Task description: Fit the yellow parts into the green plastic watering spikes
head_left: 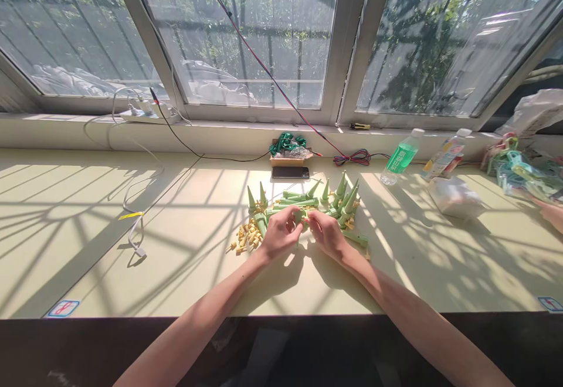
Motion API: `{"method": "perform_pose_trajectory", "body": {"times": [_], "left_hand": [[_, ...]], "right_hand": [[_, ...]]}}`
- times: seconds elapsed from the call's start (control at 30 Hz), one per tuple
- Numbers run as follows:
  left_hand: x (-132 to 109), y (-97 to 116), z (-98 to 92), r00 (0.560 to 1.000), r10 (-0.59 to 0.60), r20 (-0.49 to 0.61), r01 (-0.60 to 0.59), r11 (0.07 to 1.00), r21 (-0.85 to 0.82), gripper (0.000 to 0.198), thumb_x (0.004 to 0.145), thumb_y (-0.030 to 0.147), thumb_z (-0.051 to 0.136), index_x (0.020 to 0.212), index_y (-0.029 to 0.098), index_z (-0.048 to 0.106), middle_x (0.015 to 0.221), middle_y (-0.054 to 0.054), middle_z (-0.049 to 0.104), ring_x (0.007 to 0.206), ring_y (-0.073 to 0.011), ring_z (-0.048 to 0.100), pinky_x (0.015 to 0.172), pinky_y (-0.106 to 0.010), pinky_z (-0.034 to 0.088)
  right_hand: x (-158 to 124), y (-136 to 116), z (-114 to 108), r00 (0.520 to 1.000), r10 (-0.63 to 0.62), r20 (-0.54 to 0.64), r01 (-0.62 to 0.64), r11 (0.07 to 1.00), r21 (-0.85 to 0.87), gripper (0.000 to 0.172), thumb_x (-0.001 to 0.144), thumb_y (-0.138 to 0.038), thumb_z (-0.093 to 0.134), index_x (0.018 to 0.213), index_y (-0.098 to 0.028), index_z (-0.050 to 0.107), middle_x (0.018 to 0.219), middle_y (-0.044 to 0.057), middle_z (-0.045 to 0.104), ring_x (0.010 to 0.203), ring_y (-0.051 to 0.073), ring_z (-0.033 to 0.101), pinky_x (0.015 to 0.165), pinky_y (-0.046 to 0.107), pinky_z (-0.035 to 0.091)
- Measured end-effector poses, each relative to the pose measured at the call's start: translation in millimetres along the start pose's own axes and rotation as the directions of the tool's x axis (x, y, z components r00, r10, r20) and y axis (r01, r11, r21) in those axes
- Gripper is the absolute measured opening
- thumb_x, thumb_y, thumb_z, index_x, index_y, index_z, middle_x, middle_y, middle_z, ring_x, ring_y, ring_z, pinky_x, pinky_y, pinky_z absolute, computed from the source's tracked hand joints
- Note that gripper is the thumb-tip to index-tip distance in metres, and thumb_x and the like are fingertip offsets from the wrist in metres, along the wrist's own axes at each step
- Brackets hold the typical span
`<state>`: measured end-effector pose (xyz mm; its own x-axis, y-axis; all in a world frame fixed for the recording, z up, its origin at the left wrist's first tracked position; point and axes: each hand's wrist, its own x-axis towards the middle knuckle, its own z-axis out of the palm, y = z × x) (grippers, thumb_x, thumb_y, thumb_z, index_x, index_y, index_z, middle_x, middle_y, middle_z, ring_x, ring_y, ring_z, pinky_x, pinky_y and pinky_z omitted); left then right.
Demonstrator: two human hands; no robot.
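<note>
My left hand is closed on a green plastic piece, mostly covered by the fingers. Close beside it, the fingertips of my right hand pinch together at the same piece, with what looks like a bit of yellow between them. Beyond the hands lie green tubes. Pointed green cones stand and lean in a cluster to the right, and another green cone stands at the left. A pile of small yellow pegs lies left of my left hand.
A phone lies before a small box with green material. Farther right are a green-labelled bottle, a second bottle and a white packet. Another person's hand shows at the right edge. A white cable lies left.
</note>
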<state>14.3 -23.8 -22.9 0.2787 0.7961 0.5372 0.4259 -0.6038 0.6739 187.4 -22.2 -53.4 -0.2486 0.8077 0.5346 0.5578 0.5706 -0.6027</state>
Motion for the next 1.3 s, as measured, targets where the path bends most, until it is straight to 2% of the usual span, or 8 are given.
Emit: {"method": "perform_pose_trajectory", "body": {"times": [0.3, 0.53, 0.67, 0.87, 0.97, 1.3], "left_hand": [[0, -3, 0.0, 0.999, 0.028, 0.024, -0.027, 0.999, -0.046, 0.023, 0.080, 0.017, 0.059, 0.103, 0.017, 0.058, 0.071, 0.002, 0.058, 0.057, -0.0098, 0.052, 0.052, -0.022, 0.045], [2, 0, -2.5, 0.996, 0.076, 0.047, -0.074, 0.996, -0.039, 0.020, 0.083, 0.018, 0.058, 0.103, 0.016, 0.058, 0.075, -0.001, 0.059, 0.057, -0.0099, 0.052, 0.052, -0.022, 0.045], [2, 2, -2.5, 0.996, 0.074, 0.055, -0.071, 0.996, -0.061, 0.018, 0.086, 0.020, 0.057, 0.103, 0.016, 0.059, 0.080, -0.003, 0.061, 0.058, -0.0102, 0.053, 0.052, -0.023, 0.046], [2, 1, -1.5, 0.995, 0.080, 0.062, -0.077, 0.996, -0.050, 0.018, 0.085, 0.020, 0.058, 0.103, 0.016, 0.059, 0.083, -0.004, 0.063, 0.060, -0.0112, 0.054, 0.055, -0.025, 0.047], [1, 1, -1.3, 0.995, 0.080, 0.065, -0.077, 0.996, -0.053, 0.018, 0.086, 0.020, 0.057, 0.104, 0.015, 0.059, 0.083, -0.004, 0.063, 0.061, -0.0111, 0.054, 0.055, -0.024, 0.047], [0, -1, -2.2, 0.991, 0.049, 0.128, -0.039, 0.996, -0.084, 0.036, 0.081, 0.022, 0.064, 0.115, 0.016, 0.055, 0.086, -0.003, 0.063, 0.061, -0.0102, 0.057, 0.054, -0.023, 0.049]], "right_hand": [[-2, -6, -2, 0.999, 0.040, 0.026, -0.038, 0.997, -0.063, 0.033, 0.098, -0.034, 0.033, 0.069, -0.022, 0.041, 0.063, 0.000, 0.046, 0.055, 0.014, 0.036, 0.055, 0.029, 0.031], [-2, -7, 1, 0.999, 0.040, 0.032, -0.040, 0.999, -0.006, 0.030, 0.098, -0.036, 0.032, 0.071, -0.023, 0.036, 0.061, -0.003, 0.041, 0.052, 0.013, 0.035, 0.054, 0.028, 0.031], [-1, -11, -1, 0.997, 0.060, 0.039, -0.062, 0.997, 0.041, 0.032, 0.100, -0.035, 0.030, 0.071, -0.023, 0.035, 0.061, -0.003, 0.041, 0.051, 0.013, 0.038, 0.054, 0.028, 0.032], [-1, -10, 0, 0.997, 0.078, 0.023, -0.081, 0.989, 0.123, 0.033, 0.101, -0.034, 0.030, 0.072, -0.022, 0.043, 0.065, 0.000, 0.052, 0.056, 0.014, 0.049, 0.058, 0.028, 0.038], [-1, -9, 1, 0.995, 0.095, 0.020, -0.097, 0.986, 0.134, 0.034, 0.101, -0.034, 0.031, 0.072, -0.022, 0.045, 0.065, 0.000, 0.054, 0.057, 0.014, 0.051, 0.059, 0.028, 0.039], [1, -9, 2, 0.987, 0.157, -0.034, -0.146, 0.967, 0.206, 0.039, 0.100, -0.041, 0.033, 0.068, -0.022, 0.041, 0.057, -0.003, 0.043, 0.051, 0.012, 0.039, 0.052, 0.026, 0.032]]}}
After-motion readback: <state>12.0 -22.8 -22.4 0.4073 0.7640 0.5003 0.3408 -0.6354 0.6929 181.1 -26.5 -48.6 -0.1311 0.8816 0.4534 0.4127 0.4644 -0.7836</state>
